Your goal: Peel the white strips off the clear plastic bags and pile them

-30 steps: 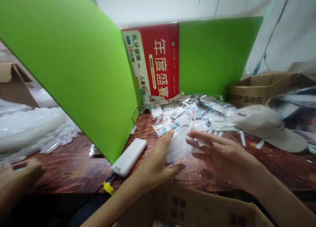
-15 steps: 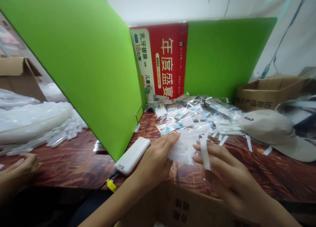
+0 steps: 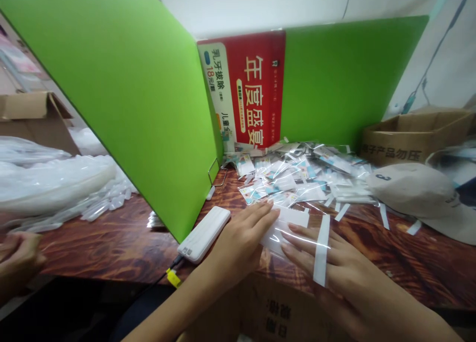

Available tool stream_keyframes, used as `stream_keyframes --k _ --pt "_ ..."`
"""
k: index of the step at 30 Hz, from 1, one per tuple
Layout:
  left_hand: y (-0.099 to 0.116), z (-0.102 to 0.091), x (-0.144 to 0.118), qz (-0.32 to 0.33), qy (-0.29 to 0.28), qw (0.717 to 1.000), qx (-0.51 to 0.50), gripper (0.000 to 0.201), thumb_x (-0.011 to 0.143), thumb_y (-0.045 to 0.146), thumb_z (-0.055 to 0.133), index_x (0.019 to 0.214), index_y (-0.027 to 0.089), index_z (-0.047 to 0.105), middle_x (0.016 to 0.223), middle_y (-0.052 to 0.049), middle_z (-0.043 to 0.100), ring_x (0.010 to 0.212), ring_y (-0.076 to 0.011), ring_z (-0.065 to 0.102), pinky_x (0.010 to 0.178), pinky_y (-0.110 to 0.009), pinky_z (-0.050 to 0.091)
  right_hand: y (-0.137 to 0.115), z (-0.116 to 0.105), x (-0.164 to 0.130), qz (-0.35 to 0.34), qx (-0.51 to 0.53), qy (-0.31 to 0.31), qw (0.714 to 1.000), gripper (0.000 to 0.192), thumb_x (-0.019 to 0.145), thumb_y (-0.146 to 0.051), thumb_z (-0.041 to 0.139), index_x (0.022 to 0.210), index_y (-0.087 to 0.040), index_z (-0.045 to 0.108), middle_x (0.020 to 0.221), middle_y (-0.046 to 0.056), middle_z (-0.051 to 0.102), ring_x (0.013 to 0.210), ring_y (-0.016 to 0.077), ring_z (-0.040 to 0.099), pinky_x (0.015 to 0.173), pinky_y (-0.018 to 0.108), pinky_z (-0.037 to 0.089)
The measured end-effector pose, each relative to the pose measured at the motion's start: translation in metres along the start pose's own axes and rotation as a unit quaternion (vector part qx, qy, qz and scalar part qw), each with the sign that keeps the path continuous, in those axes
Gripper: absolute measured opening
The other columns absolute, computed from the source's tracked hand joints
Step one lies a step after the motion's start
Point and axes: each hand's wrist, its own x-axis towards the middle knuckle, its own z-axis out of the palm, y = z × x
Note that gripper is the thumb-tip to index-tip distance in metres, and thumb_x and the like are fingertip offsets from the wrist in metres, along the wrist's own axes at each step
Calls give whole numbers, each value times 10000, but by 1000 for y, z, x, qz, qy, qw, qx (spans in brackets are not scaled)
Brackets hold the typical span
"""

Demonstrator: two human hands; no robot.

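A clear plastic bag (image 3: 273, 240) with a white card (image 3: 295, 216) in or under it lies at the table's front, between my hands. Along its left side my left hand (image 3: 243, 235) grips it, fingers together on top and the thumb mostly hidden. My right hand (image 3: 334, 262) reaches in from the right, its fingers stretched out over the card and bag. Across the backs of these fingers lies a white strip (image 3: 322, 250), with glossy film beside it. Whether the fingers are inside the bag's flap is unclear.
Behind lies a heap of bagged cards (image 3: 293, 176). Green panels (image 3: 334, 79) stand around. A white power bank (image 3: 204, 234) with a cable sits left; a cap (image 3: 412, 188) and carton (image 3: 416, 134) are right. Another person's hand (image 3: 22, 253) is far left, near plastic pieces (image 3: 107, 200).
My right hand has slid slightly forward over the bag, its fingers flatter. The white strip has shifted right and toward me. The white card shows more plainly, and the view has turned a little.
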Motion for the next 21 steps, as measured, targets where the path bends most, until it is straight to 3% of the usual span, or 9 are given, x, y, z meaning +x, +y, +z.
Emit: stream_keyframes --k 5,10,15,18,21 --pt "4 -3 2 18 -15 1000 17 627 667 -30 403 1273 49 547 1340 -202 601 1282 -304 532 1054 -499 465 -3 4 0 -4 -16 -11 1000 681 757 -27 432 1427 -150 450 1476 59 453 1440 227 265 1115 437 392" --pt "12 -9 4 39 -48 998 16 551 762 -12 414 1298 70 507 1362 -189 586 1306 -289 509 1084 -483 435 -9 9 -1 3 -32 42 999 606 778 -40 433 1365 -157 524 1418 80 524 1397 228 361 1080 397 438" --pt "17 -4 2 33 -76 993 -82 520 825 62 510 1340 73 443 1357 -213 579 1284 -298 526 1073 -473 438 -9 12 2 -7 1 65 998 562 771 -29 438 1298 -175 568 1322 90 608 1283 213 505 1032 327 469" --pt "19 -2 1 -3 -81 976 -204 549 823 50 512 1360 120 423 1310 -180 612 1214 -270 579 1019 -413 475 -9 15 3 3 8 141 990 472 845 -63 445 1285 -197 549 1225 98 659 1120 219 615 909 324 515" --pt "24 -7 3 -59 -121 940 -314 489 866 85 497 1343 185 457 1197 -103 667 1055 -227 638 914 -334 508 -9 15 3 46 -4 244 969 369 883 -84 517 1216 -233 568 1053 63 704 954 222 648 869 354 474"
